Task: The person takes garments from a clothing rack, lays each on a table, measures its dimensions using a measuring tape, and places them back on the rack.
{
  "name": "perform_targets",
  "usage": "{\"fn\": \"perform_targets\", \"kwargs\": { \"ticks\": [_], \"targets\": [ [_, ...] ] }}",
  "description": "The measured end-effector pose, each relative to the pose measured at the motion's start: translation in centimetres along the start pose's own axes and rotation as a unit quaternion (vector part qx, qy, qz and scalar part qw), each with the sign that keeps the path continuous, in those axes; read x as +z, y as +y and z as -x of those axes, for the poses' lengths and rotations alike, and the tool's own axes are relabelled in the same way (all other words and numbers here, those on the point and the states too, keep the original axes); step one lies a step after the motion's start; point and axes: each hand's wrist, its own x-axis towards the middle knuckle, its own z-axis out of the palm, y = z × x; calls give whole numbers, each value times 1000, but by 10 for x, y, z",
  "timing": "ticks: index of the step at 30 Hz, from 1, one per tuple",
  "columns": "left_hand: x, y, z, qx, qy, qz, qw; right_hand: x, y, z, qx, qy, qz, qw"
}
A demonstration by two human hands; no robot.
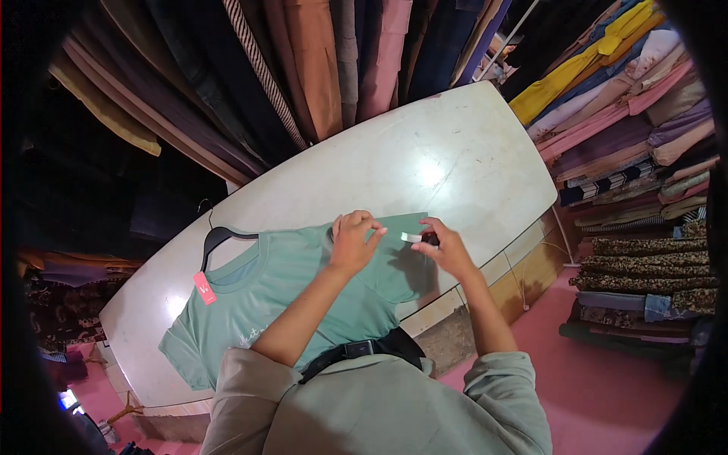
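A mint-green T-shirt (303, 262) lies flat on a white table (455, 152), with light script on its chest. A black hanger (220, 239) is inside its neck, and a pink tag (204, 289) hangs at the collar. Over the sleeve end, my left hand (353, 241) is closed, thumb and fingertips pinched together. What it holds, if anything, is too small to make out. My right hand (449, 250) grips a small white-and-dark object (412, 237), its white end pointing toward my left hand. Its exact kind is unclear.
Trousers and other garments (311, 61) hang along the table's far side. Stacks of folded clothes (637, 262) rise at the right, with a yellow garment (580, 57) higher up. The floor (565, 379) is pink. A thin cable (525, 292) hangs by the table's right edge.
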Motion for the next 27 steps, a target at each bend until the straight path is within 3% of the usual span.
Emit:
{"fn": "perform_targets", "kwargs": {
  "ticks": [2, 4, 5, 7, 8, 10, 11, 13, 14, 16, 18, 19, 21, 24, 26, 27],
  "targets": [
    [2, 2, 3, 25, -19, -61, 998, 6, -4, 17, 24, 30, 17, 999],
    [5, -13, 5, 39, 101, -310, 945, 8, -7, 33, 49, 61, 34, 996],
    [0, -17, 5, 39, 102, -310, 945, 7, -8, 40, 68, 48, 34, 996],
    [-19, -22, 1, -53, -153, -342, 926, 12, -4, 54, 78, 22, 30, 996],
    [-30, -19, -3, -53, -153, -343, 925, 19, 0, 59, 78, 22, 29, 996],
    [-48, -14, -10, -78, -280, -407, 866, 34, 4, 68, -58, -57, 103, 991],
    [-52, -18, -9, -79, -281, -408, 865, 43, 1, 71, -58, -57, 102, 991],
    [-55, -25, -6, 29, -154, -521, 839, 62, -5, 75, -60, -135, 155, 977],
    [-50, -27, -4, 26, -153, -522, 839, 69, -8, 75, -63, -136, 155, 976],
    [-29, -30, 5, 194, -100, -416, 883, 81, -10, 74, -44, -191, 187, 963],
    [-5, -27, 29, 183, -172, -232, 940, 87, -11, 78, -59, -192, 175, 964],
    [-7, -23, 37, 182, -170, -232, 940, 86, -14, 80, -46, -219, 183, 957],
    [-11, -19, 49, 110, -269, -322, 901, 79, -20, 84, -13, -254, 214, 943],
    [-34, -22, 48, 46, -319, -364, 874, 60, -18, 91, 28, -206, 213, 955],
    [-41, -26, 49, 54, -324, -366, 871, 52, -7, 93, 4, -194, 176, 965],
    [-43, -26, 48, 63, -328, -370, 867, 52, -2, 93, 50, -157, 53, 985]
  ]
}}
